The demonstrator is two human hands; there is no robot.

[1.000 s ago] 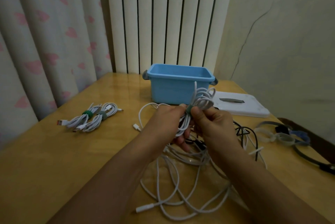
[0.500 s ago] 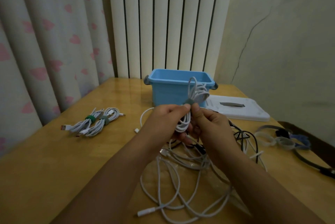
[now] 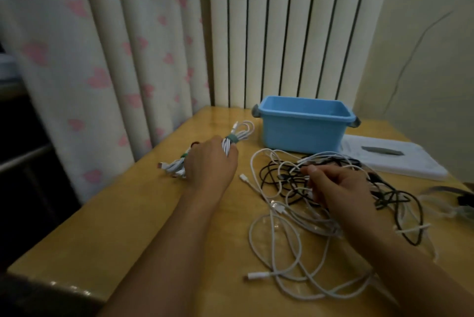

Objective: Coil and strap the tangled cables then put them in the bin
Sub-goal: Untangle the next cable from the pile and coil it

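My left hand [image 3: 210, 162] grips a coiled white cable [image 3: 237, 135] bound with a grey-green strap, low over the table's left side, left of the blue bin [image 3: 302, 128]. Beneath and left of that hand lie strapped white cable bundles [image 3: 173, 166], partly hidden by it. My right hand [image 3: 338, 188] sits in the tangle of white and black cables [image 3: 284, 214] in front of the bin, its fingers curled round white strands. The bin stands upright and open at the table's back.
A white lid [image 3: 395, 160] with a grey handle lies right of the bin. Loose straps [image 3: 451, 198] lie at the right edge. A curtain hangs close along the table's left edge [image 3: 84, 214]. Wall and radiator panels stand behind the bin.
My left hand carried the strapped coil from in front of the bin over to the left, down by the earlier bundles. My right hand let go of the coil and dropped into the tangle.
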